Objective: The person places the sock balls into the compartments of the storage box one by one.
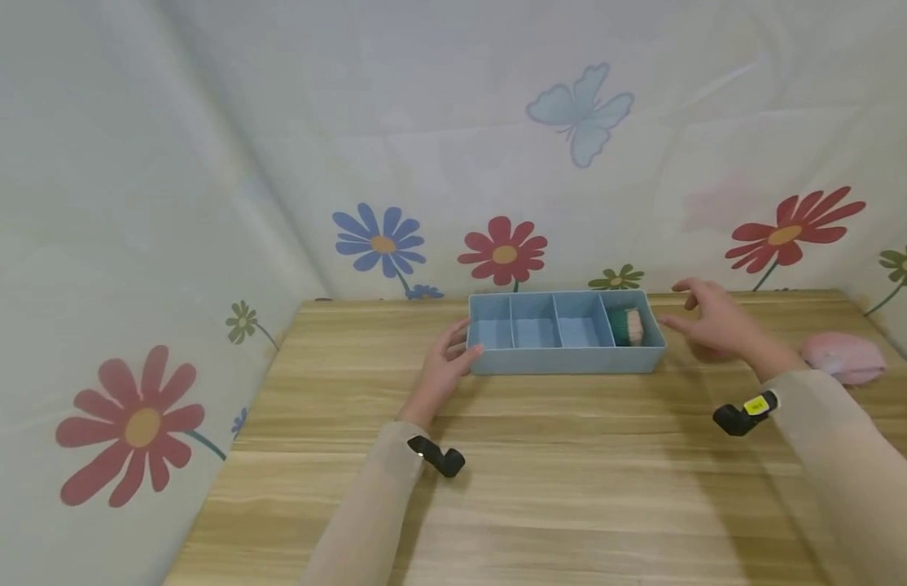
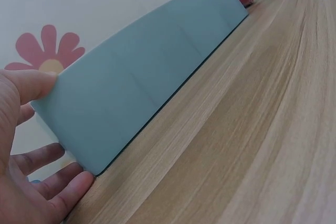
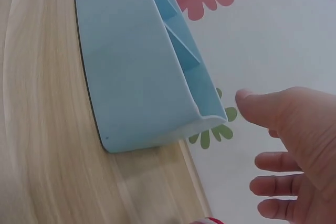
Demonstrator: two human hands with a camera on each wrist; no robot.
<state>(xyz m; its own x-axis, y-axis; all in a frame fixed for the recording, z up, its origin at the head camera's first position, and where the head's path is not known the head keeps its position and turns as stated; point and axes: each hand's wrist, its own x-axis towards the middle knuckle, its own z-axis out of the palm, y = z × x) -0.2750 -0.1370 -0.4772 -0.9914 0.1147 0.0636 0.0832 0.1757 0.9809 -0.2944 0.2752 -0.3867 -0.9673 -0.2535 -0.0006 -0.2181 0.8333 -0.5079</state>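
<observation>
A light blue divided storage box [image 1: 567, 360] stands on the wooden table, its compartments in a row. In its rightmost compartment sits a small green and pale pink item [image 1: 626, 326], knitted-looking on the green part. My left hand [image 1: 446, 366] holds the box's left end. In the left wrist view its thumb [image 2: 39, 83] lies at the upper front corner, with the other fingers along the end wall. Just off the right end, my right hand [image 1: 717, 323] has its thumb and forefinger extended and holds nothing. The right wrist view shows a gap between its thumb [image 3: 257, 109] and the box.
A soft pink object [image 1: 843, 358] lies at the table's right side, near the right wrist. Behind the table hangs a pale cloth [image 1: 439, 163] printed with flowers and a butterfly. A red-and-white edge [image 3: 208, 221] shows low in the right wrist view.
</observation>
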